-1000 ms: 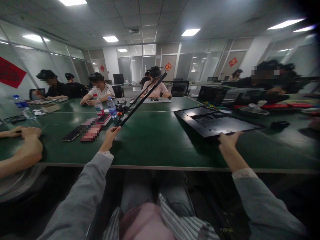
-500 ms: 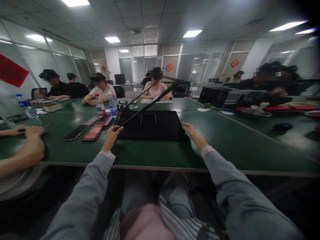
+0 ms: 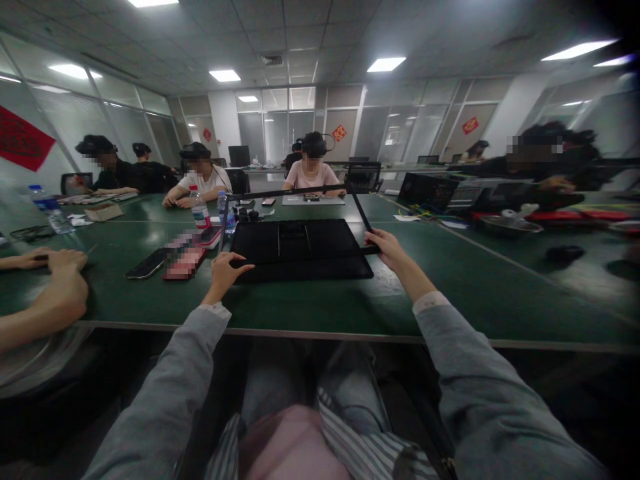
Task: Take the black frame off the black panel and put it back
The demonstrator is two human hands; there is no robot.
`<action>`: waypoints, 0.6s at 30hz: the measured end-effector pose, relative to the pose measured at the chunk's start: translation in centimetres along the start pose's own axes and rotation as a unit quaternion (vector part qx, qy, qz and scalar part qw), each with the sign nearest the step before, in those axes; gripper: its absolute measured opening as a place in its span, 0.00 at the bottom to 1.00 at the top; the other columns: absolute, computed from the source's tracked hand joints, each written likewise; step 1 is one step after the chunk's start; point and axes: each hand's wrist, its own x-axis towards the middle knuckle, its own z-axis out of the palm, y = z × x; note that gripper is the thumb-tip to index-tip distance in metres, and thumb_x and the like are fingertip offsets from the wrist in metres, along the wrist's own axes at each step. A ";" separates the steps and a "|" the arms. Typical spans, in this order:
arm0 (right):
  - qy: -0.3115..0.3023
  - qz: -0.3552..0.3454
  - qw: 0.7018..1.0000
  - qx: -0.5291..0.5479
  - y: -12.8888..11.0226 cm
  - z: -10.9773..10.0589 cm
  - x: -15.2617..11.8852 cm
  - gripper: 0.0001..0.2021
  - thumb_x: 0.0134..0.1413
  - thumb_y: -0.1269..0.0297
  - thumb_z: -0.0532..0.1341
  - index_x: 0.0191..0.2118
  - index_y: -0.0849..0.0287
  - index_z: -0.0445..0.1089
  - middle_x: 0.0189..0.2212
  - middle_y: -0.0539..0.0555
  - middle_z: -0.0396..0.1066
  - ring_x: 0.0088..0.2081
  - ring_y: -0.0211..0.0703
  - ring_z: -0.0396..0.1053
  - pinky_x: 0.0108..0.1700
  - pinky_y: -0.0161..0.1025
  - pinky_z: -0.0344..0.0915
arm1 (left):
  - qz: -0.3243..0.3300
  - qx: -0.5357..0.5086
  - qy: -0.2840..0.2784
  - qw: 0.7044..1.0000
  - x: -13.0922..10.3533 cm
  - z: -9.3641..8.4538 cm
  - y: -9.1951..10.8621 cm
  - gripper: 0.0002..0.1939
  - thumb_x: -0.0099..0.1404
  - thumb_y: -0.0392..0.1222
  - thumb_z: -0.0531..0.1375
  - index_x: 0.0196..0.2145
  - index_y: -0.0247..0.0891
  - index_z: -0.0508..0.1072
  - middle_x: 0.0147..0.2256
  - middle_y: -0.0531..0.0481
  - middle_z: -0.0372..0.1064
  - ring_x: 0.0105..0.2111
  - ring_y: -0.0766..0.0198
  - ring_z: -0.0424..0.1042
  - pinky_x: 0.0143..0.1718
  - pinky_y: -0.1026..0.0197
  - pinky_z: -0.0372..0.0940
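Observation:
A thin black rectangular frame [image 3: 361,212] is raised and tilted over a flat black panel [image 3: 300,270] lying on the green table [image 3: 310,307]. My right hand [image 3: 387,250] is closed round the frame's near right corner. My left hand [image 3: 229,272] is at the near left corner, thumb and forefinger about the frame's edge; the exact grip there is hard to see. Two thin upright light lines show on the dark panel, inside the frame's outline.
Left of the panel are a dark phone [image 3: 147,263], a red item [image 3: 184,263] and bottles [image 3: 200,210]. A co-worker's hands [image 3: 65,260] rest at far left. People sit across the table; a laptop [image 3: 425,193] and metal bowl [image 3: 511,227] stand right.
The frame has turned from a steep slant to a nearly level tilt over the panel. My right hand now grips its corner and has moved slightly up and right; my left hand barely moved.

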 end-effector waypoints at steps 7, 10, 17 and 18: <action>0.133 -0.112 0.948 -0.266 4.6 2.6 -2.6 0.20 0.61 0.60 0.53 0.53 0.61 0.71 0.47 0.64 0.74 0.50 0.55 0.68 0.58 0.53 0.62 | -0.009 0.041 -0.057 0.997 -0.3 0.4 -1.0 0.20 0.52 0.59 0.74 0.37 0.44 0.80 0.41 0.45 0.76 0.44 0.51 0.73 0.52 0.50 0.61; 0.135 -0.108 0.925 -0.339 5.5 2.3 -3.1 0.22 0.61 0.62 0.51 0.55 0.64 0.71 0.52 0.68 0.71 0.56 0.58 0.63 0.61 0.56 0.56 | -0.001 0.056 -0.081 0.995 -0.6 0.3 -1.0 0.21 0.52 0.61 0.73 0.37 0.45 0.80 0.40 0.45 0.77 0.44 0.50 0.73 0.52 0.49 0.60; 0.118 -0.058 0.911 -0.391 7.0 2.2 -3.1 0.20 0.60 0.63 0.51 0.52 0.64 0.72 0.50 0.68 0.71 0.55 0.59 0.62 0.60 0.57 0.57 | 0.032 0.087 -0.117 0.989 -0.8 0.2 -0.4 0.22 0.52 0.65 0.71 0.34 0.45 0.80 0.38 0.46 0.78 0.44 0.48 0.74 0.57 0.44 0.55; 0.113 -0.053 0.910 -0.396 7.2 2.2 -3.0 0.20 0.60 0.64 0.51 0.52 0.64 0.72 0.49 0.68 0.71 0.54 0.59 0.63 0.60 0.57 0.57 | 0.033 0.088 -0.120 0.988 -0.8 0.2 -0.4 0.22 0.53 0.65 0.71 0.34 0.45 0.80 0.38 0.46 0.78 0.44 0.48 0.74 0.57 0.44 0.55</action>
